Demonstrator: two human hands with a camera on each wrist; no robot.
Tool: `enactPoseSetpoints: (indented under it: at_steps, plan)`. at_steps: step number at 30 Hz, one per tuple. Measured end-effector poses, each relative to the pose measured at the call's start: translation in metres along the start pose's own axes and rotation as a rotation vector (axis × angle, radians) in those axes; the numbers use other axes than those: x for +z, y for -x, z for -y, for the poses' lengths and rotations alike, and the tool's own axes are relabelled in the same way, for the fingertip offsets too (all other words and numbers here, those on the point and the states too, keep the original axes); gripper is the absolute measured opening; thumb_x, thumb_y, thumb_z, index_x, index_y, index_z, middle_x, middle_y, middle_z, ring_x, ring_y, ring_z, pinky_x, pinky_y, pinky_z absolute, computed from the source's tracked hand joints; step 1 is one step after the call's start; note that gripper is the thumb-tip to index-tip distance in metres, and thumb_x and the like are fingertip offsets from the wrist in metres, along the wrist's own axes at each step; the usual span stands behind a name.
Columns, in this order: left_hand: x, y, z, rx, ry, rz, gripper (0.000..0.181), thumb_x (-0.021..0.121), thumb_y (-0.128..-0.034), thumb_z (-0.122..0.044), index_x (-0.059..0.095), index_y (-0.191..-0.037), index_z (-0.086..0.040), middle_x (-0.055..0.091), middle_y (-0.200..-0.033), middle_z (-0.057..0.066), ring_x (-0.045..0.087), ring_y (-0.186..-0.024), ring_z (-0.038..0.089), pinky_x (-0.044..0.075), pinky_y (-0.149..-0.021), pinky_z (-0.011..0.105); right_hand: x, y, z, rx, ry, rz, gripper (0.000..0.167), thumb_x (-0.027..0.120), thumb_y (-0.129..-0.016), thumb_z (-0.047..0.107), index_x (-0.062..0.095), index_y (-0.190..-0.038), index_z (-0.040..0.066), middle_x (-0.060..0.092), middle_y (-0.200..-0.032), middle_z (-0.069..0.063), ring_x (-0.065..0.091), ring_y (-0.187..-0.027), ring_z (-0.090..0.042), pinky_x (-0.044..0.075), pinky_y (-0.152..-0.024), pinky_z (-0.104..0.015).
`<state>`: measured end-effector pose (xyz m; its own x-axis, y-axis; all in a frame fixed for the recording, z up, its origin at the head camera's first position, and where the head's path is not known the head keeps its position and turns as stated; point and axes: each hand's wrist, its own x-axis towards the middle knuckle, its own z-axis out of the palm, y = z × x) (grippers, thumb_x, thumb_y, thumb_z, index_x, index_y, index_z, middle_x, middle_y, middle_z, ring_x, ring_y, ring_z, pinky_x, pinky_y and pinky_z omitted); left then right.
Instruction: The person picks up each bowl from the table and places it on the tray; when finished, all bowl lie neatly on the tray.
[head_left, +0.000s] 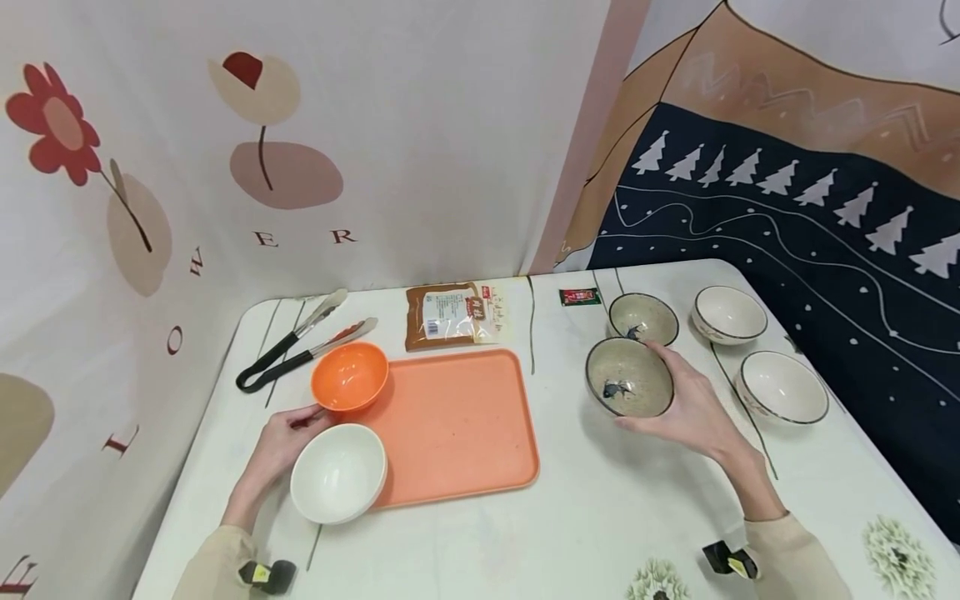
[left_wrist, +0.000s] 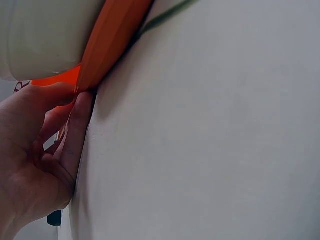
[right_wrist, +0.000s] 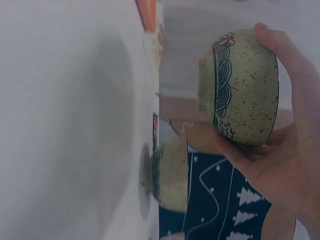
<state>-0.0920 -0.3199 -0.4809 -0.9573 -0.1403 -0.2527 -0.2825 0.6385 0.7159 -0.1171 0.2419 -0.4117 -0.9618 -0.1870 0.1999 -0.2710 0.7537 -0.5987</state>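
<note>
My right hand (head_left: 694, 403) holds a speckled grey-green bowl (head_left: 630, 375) by its side, fish drawing inside. In the right wrist view this bowl (right_wrist: 247, 87) is off the table, with a blue wave band near its foot. Behind it a matching bowl (head_left: 643, 318) stands on the table. At the left edge of the orange tray (head_left: 457, 425), my left hand (head_left: 281, 446) pinches the rim; the left wrist view shows thumb and fingers at the tray's edge (left_wrist: 112, 42). On the tray's left side sit an orange bowl (head_left: 350, 377) and a white bowl (head_left: 339, 473).
Black-handled tongs (head_left: 300, 346) lie at the back left. A brown food packet (head_left: 450, 317) lies behind the tray, and a small red-green sachet (head_left: 580, 297) further right. Two white dark-rimmed bowls (head_left: 729, 315) stand at the right. Printed curtains (head_left: 450, 125) hang behind the table.
</note>
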Motion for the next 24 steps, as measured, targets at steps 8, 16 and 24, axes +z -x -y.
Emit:
enactPoseSetpoints:
  at_steps: [8,16,24]
  plan:
    - [0.001,-0.002,0.001,0.002,-0.004,-0.006,0.057,0.063,-0.1,-0.037,0.054,-0.14,0.003,0.071,-0.12,0.024,0.068,-0.103,0.023,0.051,-0.073,0.016,0.022,-0.009,0.02,-0.081,-0.034,0.071,0.119,0.097,-0.058,0.046,0.038,-0.153,0.007,0.048,-0.151,-0.022,0.053,-0.13,-0.044,0.046,-0.1,-0.064]
    - [0.0,-0.001,0.001,0.003,-0.007,-0.002,0.058,0.064,-0.0998,-0.039,0.055,-0.14,0.002,0.072,-0.117,0.022,0.064,-0.1,0.018,0.049,-0.074,0.017,0.042,-0.014,0.038,-0.16,-0.067,0.134,0.12,0.095,-0.057,0.048,0.038,-0.152,0.003,0.052,-0.147,-0.021,0.056,-0.129,-0.039,0.048,-0.101,-0.06]
    - [0.001,-0.001,0.001,0.019,0.01,-0.015,0.056,0.064,-0.1001,-0.035,0.056,-0.139,0.003,0.071,-0.12,0.023,0.067,-0.096,0.01,0.05,-0.074,0.014,0.068,-0.018,0.054,-0.236,-0.122,0.188,0.121,0.095,-0.056,0.049,0.038,-0.152,0.002,0.056,-0.143,-0.016,0.058,-0.127,-0.033,0.05,-0.102,-0.055]
